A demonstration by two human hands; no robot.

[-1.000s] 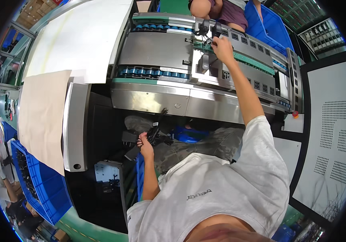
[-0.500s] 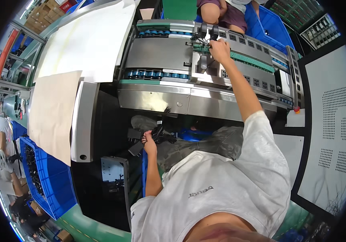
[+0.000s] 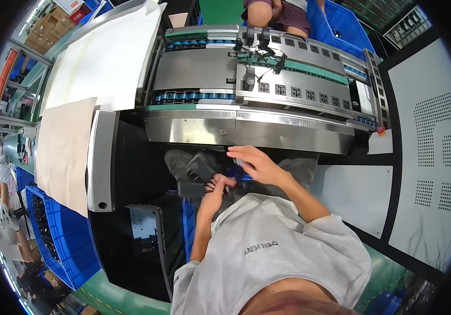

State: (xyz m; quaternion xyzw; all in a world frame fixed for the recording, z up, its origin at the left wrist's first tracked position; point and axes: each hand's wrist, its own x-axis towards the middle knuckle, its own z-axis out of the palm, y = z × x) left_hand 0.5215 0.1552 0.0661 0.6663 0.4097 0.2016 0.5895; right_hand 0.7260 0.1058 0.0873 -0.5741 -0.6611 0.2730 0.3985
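Note:
My left hand [image 3: 217, 190], low over my lap, is closed round black power adapters [image 3: 201, 167]. Their cords are mostly hidden by the fingers. Close by on its right is my right hand [image 3: 259, 165], fingers stretched out and nothing visible in them. Beyond both hands runs a steel conveyor fixture [image 3: 294, 126] with rows of sockets [image 3: 295, 92]. Several black adapters [image 3: 249, 77] sit at the left end of those rows. Their tangled black cords [image 3: 274, 62] lie over the green strip [image 3: 315, 75] between the rows.
On the left stands a machine housing topped by white sheeting [image 3: 99, 58] and brown cardboard [image 3: 63, 152]. Blue bins stand at the lower left [image 3: 68, 236] and far right [image 3: 341, 26]. A red button [image 3: 381, 131] sits near the perforated white panel [image 3: 425, 147]. Another person sits across the conveyor.
My right hand has left the cords on the conveyor and come back beside my left hand. My left hand has shifted slightly right, still holding the adapters. The view has shifted a little.

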